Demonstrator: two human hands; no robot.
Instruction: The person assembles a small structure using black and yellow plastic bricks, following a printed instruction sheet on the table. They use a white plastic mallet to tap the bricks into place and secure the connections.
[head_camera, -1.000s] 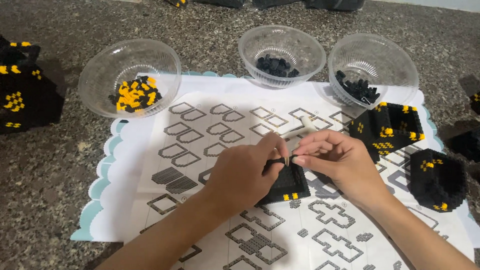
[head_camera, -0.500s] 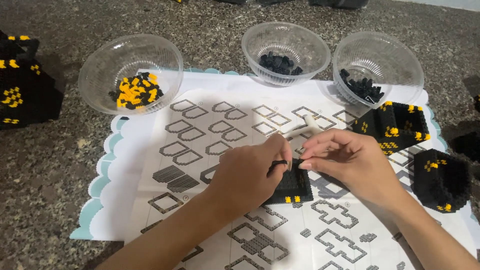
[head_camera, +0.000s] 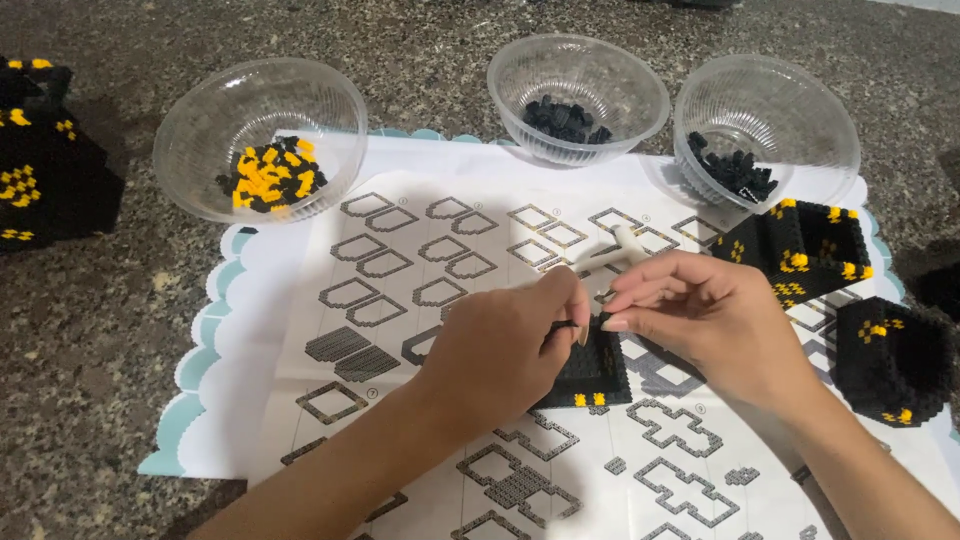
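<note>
Camera: we have a single view, worn on the head, set above the near edge of the stone counter (head_camera: 420, 60) and facing steeply down and away. Range: close; our left hand (head_camera: 505, 350) and right hand (head_camera: 715, 320) fill the near centre, forearms entering from the near edge. Far limit: three clear bowls (head_camera: 575, 65). Left and right limits: black block models (head_camera: 45, 170), cropped. No second view shares the scene.
</note>
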